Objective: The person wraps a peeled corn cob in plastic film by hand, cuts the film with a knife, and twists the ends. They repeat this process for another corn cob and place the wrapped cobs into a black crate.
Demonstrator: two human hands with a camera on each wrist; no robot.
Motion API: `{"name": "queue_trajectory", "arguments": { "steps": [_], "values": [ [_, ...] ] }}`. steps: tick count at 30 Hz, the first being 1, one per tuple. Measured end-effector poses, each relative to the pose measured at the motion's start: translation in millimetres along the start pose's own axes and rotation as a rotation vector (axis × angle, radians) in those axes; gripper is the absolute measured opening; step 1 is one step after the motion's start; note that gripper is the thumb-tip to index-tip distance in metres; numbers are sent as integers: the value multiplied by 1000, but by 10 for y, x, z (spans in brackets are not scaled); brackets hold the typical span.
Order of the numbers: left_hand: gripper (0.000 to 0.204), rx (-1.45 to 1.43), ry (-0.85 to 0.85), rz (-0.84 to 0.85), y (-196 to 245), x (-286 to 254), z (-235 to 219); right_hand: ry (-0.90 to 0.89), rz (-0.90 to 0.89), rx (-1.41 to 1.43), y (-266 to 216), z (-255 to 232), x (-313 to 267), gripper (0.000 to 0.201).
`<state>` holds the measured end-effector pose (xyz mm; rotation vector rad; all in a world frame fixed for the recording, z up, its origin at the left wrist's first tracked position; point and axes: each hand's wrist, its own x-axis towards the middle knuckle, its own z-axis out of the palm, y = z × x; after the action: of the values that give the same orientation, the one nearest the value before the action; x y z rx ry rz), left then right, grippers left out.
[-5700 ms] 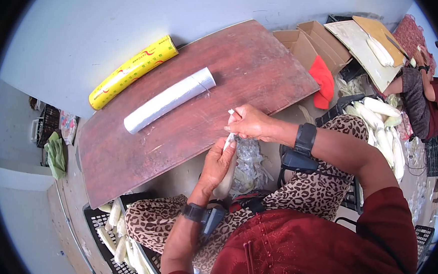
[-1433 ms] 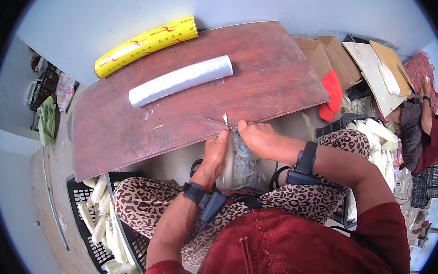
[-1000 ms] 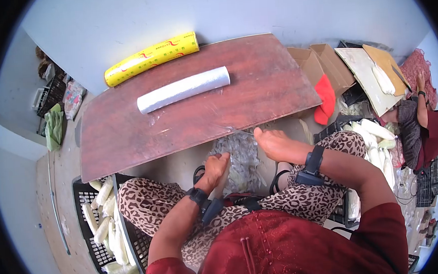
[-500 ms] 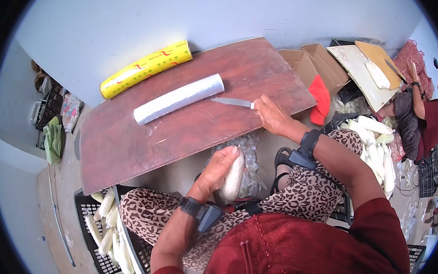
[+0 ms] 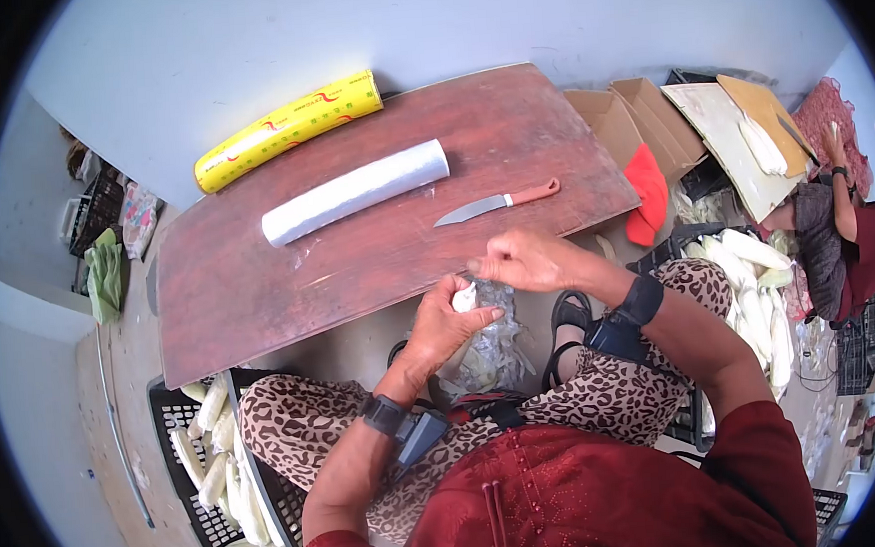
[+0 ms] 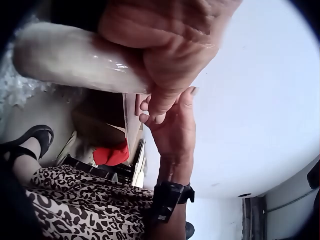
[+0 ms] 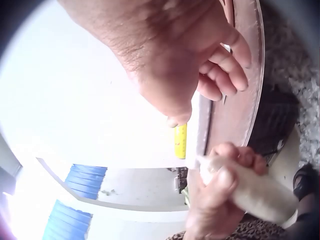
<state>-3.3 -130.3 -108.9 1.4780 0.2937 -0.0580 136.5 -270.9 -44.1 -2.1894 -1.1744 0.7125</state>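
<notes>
My left hand (image 5: 446, 325) grips a pale ear of corn (image 5: 465, 298) near its top end; the left wrist view shows the glossy, film-like surface of the ear (image 6: 75, 57) below the fist. Just above and to the right is my right hand (image 5: 529, 259), its fingers loosely bent. In the right wrist view that hand (image 7: 175, 55) holds nothing, thumb apart from the fingers, clear of the ear (image 7: 262, 192). A knife (image 5: 494, 206) with a reddish handle lies on the brown table (image 5: 338, 290), beyond the right hand.
On the table lie a white film roll (image 5: 357, 191) and a yellow roll (image 5: 289, 132). Crates of corn stand left (image 5: 207, 518) and right (image 5: 695, 230). A red cloth (image 5: 645, 198) hangs near cardboard boxes (image 5: 604, 128). Another person (image 5: 857, 248) sits at far right.
The knife, earlier held in my right hand, now lies on the table. My right hand has come back toward the ear, and my left hand has turned the ear so its end points up.
</notes>
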Motion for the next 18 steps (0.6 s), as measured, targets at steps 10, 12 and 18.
{"name": "queue_trajectory", "arguments": {
  "steps": [10,12,18],
  "values": [
    [48,146,-2,41,-153,107,36,-5,-103,-51,-79,186,-52,40],
    [47,126,-26,57,-108,102,59,12,-92,-67,-76,155,-48,35],
    [47,86,-12,29,-74,89,69,9,-73,-72,-73,43,-66,22]
  ]
}}
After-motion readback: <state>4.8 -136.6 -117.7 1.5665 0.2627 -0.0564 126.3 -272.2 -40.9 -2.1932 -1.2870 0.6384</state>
